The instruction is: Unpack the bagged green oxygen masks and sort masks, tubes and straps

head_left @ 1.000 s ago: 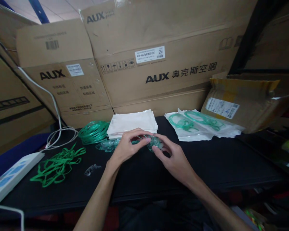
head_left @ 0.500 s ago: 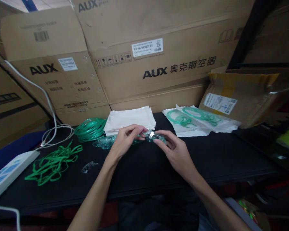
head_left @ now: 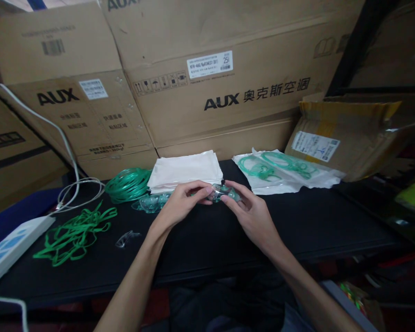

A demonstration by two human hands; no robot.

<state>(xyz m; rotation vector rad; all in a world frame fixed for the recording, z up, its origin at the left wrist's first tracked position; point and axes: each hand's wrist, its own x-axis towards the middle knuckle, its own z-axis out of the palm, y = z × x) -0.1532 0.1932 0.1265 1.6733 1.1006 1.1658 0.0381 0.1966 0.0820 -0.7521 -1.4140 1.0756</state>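
— Black table (head_left: 207, 249) nearest, with both forearms crossing it. What do the hands have?

— One small plastic piece (head_left: 224, 192), clear with a green tint, lifted just off the table between them. The left hand (head_left: 181, 203) pinches its left end with thumb and fingertips. The right hand (head_left: 251, 214) is closed on its right end, fingers curled over it.

— How does it lie?

— Its long axis runs left to right across the person's front, so each hand meets it end-on. Neither hand is nearer, since both are touching it. I cannot make out its exact shape, because the fingers cover much of it.

— And beyond?

— Just left of the left hand, more clear green pieces (head_left: 150, 203) lie on the table. Farther left are loose green bands (head_left: 72, 233), and behind those a green tubing coil (head_left: 127, 183). Right behind the hands sits a stack of white bags (head_left: 186, 170). To the right, well apart, are packed bags (head_left: 283, 177) with green tubing inside. Cardboard boxes (head_left: 228, 101) wall the back.
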